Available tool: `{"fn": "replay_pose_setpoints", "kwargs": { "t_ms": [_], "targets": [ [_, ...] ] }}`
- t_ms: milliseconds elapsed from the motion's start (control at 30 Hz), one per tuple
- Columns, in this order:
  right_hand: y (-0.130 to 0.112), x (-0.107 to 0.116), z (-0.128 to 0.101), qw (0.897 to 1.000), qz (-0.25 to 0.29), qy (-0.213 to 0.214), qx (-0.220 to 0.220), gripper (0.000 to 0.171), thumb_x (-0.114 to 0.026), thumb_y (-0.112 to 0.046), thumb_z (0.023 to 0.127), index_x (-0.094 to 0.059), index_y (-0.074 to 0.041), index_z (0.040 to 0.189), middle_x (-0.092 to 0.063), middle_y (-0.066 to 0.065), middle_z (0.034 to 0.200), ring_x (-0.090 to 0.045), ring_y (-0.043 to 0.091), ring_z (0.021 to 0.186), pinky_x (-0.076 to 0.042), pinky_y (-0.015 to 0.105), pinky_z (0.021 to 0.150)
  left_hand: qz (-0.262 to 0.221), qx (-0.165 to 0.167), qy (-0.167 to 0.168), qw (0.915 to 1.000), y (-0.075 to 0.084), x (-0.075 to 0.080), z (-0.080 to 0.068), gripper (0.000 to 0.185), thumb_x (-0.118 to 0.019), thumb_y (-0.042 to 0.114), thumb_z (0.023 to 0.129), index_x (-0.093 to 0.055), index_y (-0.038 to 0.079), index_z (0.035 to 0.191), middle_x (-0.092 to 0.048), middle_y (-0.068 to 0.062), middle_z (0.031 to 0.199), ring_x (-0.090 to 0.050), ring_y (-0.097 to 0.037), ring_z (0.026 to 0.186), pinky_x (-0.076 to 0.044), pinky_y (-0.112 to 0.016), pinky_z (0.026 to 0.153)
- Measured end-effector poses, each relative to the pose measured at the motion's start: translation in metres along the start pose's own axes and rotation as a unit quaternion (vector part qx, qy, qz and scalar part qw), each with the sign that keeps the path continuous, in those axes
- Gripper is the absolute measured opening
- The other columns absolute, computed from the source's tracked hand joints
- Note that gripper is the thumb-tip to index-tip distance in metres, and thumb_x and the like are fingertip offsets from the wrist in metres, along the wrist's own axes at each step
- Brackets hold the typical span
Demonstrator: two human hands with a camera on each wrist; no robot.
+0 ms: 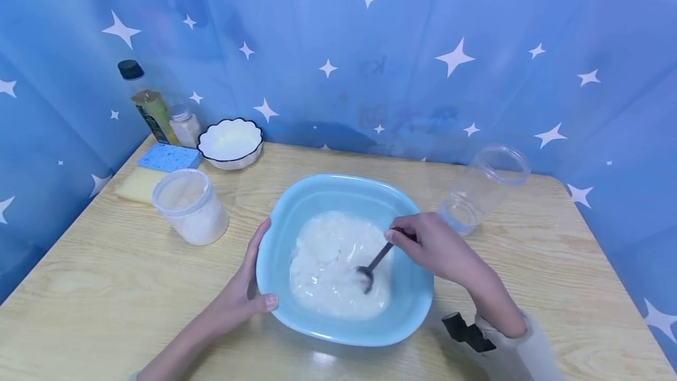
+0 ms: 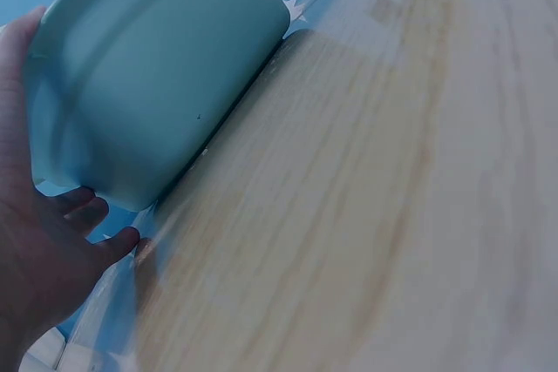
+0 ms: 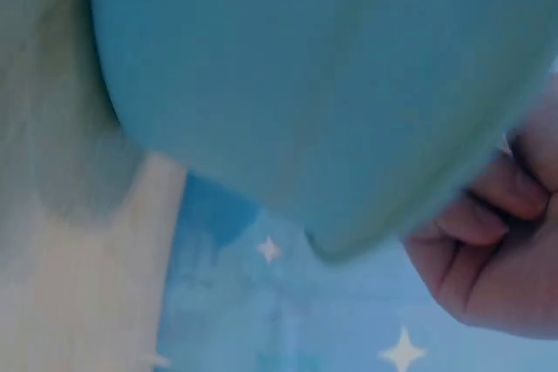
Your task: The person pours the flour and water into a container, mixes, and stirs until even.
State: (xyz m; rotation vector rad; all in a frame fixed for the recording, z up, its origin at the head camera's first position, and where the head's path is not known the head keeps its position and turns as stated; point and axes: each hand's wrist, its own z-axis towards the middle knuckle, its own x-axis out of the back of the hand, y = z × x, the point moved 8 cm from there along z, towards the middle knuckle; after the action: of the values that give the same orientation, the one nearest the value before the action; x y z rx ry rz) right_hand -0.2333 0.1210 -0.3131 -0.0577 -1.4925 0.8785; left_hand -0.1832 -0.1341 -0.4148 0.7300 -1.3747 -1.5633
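A light blue plastic basin [image 1: 346,181] stands on the table, with a wet white mixture [image 1: 338,287] and drier white powder in it. My left hand [image 1: 238,296] steadies its left side, thumb at the near rim and fingers spread along the wall; in the left wrist view this hand [image 2: 52,250] lies against the outer wall. Over the right rim, my right hand [image 1: 436,246] pinches the handle of a dark spoon [image 1: 379,257], whose bowl dips into the mixture. The right wrist view shows curled fingers of the right hand [image 3: 497,250] beyond the rim, the spoon hidden there.
Left of the basin stands a clear tub of white powder [image 1: 198,216], near a blue sponge [image 1: 169,157] and a yellow sponge [image 1: 138,186]. Behind are an oil bottle [image 1: 152,112], a small jar [image 1: 185,127] and a scalloped white bowl [image 1: 233,143]. A clear empty container [image 1: 478,190] stands at the right.
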Motion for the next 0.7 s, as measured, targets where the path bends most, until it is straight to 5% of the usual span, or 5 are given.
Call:
{"fn": "replay_pose_setpoints", "kwargs": {
  "t_ms": [67, 233, 333, 700],
  "targets": [
    [0.002, 0.008, -0.002, 1.0, -0.014, 0.008, -0.004, 0.016, -0.057, -0.013, 0.092, -0.067, -0.013, 0.078, -0.033, -0.008, 0.05, -0.028, 0.005, 0.043, -0.029, 0.022, 0.041, -0.002, -0.001, 0.0, 1.0, 0.0, 0.0, 0.001, 0.103, -0.068, 0.025, 0.078, 0.005, 0.029, 0.15, -0.002, 0.0, 0.154, -0.024, -0.037, 0.132, -0.036, -0.028, 0.098],
    [0.01, 0.036, -0.004, 0.988, -0.053, 0.142, -0.012, 0.017, -0.057, -0.012, 0.092, -0.068, -0.009, 0.078, -0.033, -0.006, 0.048, -0.029, 0.008, 0.039, -0.026, 0.023, 0.036, -0.002, -0.001, 0.0, 1.0, 0.0, 0.0, 0.002, 0.103, -0.069, 0.026, 0.078, 0.005, 0.029, 0.15, -0.001, 0.001, 0.154, -0.023, -0.037, 0.132, -0.036, -0.028, 0.098],
    [0.013, 0.036, -0.001, 0.981, -0.06, 0.184, -0.015, 0.017, -0.057, -0.012, 0.092, -0.068, -0.006, 0.08, -0.034, -0.005, 0.048, -0.03, 0.009, 0.04, -0.028, 0.025, 0.038, -0.001, -0.002, 0.0, 1.0, 0.0, 0.001, 0.002, 0.103, -0.069, 0.025, 0.078, 0.005, 0.027, 0.15, 0.0, 0.002, 0.154, -0.022, -0.036, 0.133, -0.035, -0.028, 0.099],
    [0.007, 0.004, 0.008, 0.994, -0.02, 0.108, -0.005, 0.021, -0.055, -0.018, 0.093, -0.061, -0.013, 0.073, -0.031, -0.006, 0.05, -0.029, 0.008, 0.042, -0.027, 0.023, 0.041, 0.012, 0.001, 0.004, 0.9999, 0.001, 0.001, 0.001, 0.102, -0.068, 0.024, 0.078, 0.005, 0.026, 0.15, -0.001, 0.004, 0.154, -0.022, -0.033, 0.134, -0.029, -0.028, 0.101]
  ]
}}
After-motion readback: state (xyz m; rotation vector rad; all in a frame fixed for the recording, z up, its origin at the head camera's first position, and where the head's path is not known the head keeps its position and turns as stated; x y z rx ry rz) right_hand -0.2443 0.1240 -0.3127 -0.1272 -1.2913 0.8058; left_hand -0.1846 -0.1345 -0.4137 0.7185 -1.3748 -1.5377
